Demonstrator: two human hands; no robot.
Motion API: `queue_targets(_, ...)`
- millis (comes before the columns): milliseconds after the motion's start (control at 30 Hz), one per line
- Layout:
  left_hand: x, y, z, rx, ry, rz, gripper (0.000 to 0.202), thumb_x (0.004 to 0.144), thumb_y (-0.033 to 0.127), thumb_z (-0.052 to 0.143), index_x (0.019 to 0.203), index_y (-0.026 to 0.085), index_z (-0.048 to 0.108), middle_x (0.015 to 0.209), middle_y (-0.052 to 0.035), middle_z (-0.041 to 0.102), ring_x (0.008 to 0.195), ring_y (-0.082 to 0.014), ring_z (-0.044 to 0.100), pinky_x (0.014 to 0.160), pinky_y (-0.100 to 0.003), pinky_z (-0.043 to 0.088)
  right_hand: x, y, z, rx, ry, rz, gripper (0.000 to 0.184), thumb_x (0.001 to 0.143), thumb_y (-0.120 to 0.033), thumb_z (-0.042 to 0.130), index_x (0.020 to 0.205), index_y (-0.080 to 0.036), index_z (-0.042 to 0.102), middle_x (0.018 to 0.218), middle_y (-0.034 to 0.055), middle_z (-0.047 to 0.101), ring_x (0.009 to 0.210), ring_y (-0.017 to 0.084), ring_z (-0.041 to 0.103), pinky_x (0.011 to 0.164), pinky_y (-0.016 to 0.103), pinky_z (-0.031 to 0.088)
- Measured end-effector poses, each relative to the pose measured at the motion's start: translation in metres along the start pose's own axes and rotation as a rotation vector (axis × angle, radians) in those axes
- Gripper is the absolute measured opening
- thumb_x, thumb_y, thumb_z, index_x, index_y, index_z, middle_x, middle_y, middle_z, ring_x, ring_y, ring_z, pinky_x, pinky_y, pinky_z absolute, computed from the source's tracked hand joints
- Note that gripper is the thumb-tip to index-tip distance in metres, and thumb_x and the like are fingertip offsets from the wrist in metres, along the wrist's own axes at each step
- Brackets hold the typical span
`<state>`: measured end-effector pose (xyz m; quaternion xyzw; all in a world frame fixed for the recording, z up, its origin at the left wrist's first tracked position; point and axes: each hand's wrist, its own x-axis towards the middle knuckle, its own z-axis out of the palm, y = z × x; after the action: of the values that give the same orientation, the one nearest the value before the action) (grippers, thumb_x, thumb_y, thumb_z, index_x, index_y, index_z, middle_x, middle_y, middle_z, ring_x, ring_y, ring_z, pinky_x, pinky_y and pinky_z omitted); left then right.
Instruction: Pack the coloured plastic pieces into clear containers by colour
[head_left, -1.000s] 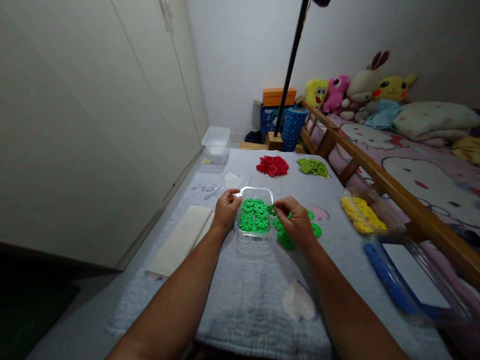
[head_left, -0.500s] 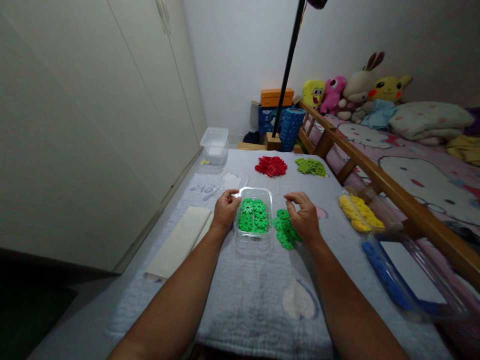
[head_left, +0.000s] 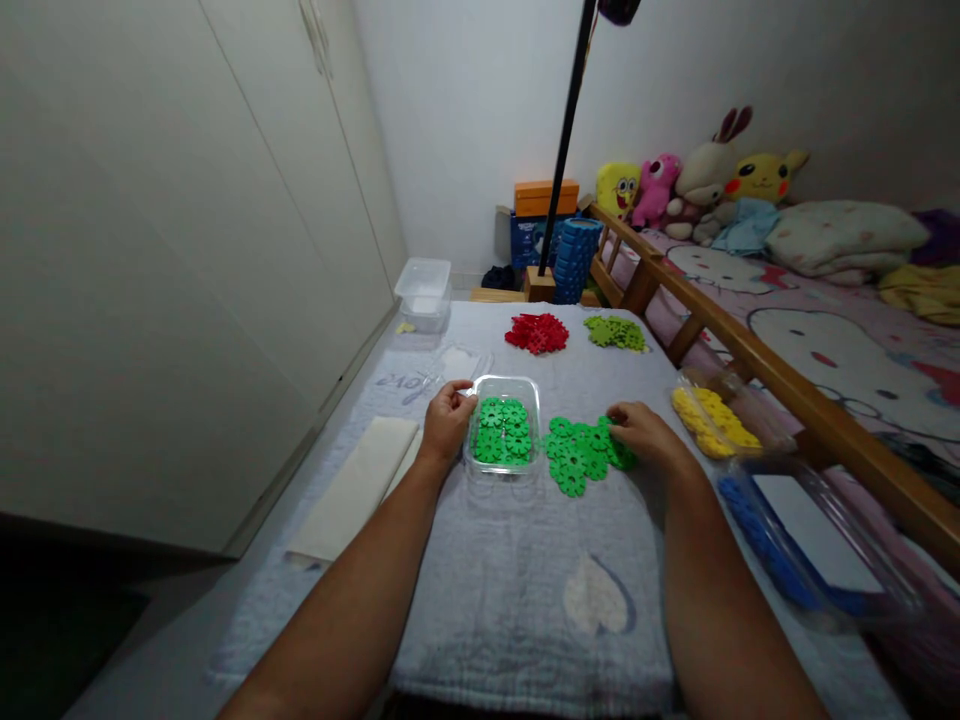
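A clear plastic container (head_left: 538,425) stands on the cloth before me, with green flower-shaped plastic discs (head_left: 502,430) stacked inside in rows. My left hand (head_left: 448,425) is closed on its upper left rim. To the right of the container, a loose patch of green flower-shaped discs (head_left: 574,455) lies flat on the cloth. At the right end of that patch my right hand (head_left: 646,436) has its fingers closed at the discs; its palm and fingers partly hide the discs there.
Red pieces (head_left: 537,333) and yellow-green pieces (head_left: 615,333) are heaped at the back. On the right are boxes of yellow pieces (head_left: 712,422) and blue pieces (head_left: 772,550), beside a wooden bed rail (head_left: 720,340). At left lie a folded beige cloth (head_left: 356,488) and clear tubs (head_left: 424,295).
My right hand has moved right, from above the loose green discs to their right end, uncovering more of them. The left hand stays at the container's rim. The view has shifted slightly.
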<state>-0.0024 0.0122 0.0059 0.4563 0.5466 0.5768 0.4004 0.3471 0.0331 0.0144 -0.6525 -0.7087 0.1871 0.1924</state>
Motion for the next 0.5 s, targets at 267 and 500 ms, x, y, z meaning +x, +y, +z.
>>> queue_targets(267, -0.001, 0.002, 0.000, -0.001, -0.002, -0.006, 0.038, 0.074, 0.040, 0.069, 0.104, 0.017, 0.066, 0.060, 0.0095, 0.044, 0.050, -0.0093, 0.038, 0.051, -0.023, 0.029, 0.002, 0.016, 0.011, 0.073, 0.160, -0.135, 0.016, 0.061, -0.020, 0.061, 0.075, -0.024, 0.066, 0.075, 0.0030, 0.063, 0.073, 0.022, 0.059, 0.067, 0.033, 0.046)
queue_targets(500, -0.001, 0.002, 0.000, 0.012, 0.001, 0.003, 0.038, 0.075, 0.039, 0.068, 0.105, 0.017, 0.066, 0.060, 0.0094, 0.044, 0.050, -0.0091, 0.038, 0.051, -0.022, 0.030, 0.000, 0.001, -0.002, 0.233, 0.236, 0.013, 0.010, 0.067, -0.027, 0.066, 0.072, -0.027, 0.057, 0.064, -0.0011, 0.058, 0.061, 0.021, 0.054, 0.060, 0.033, 0.040)
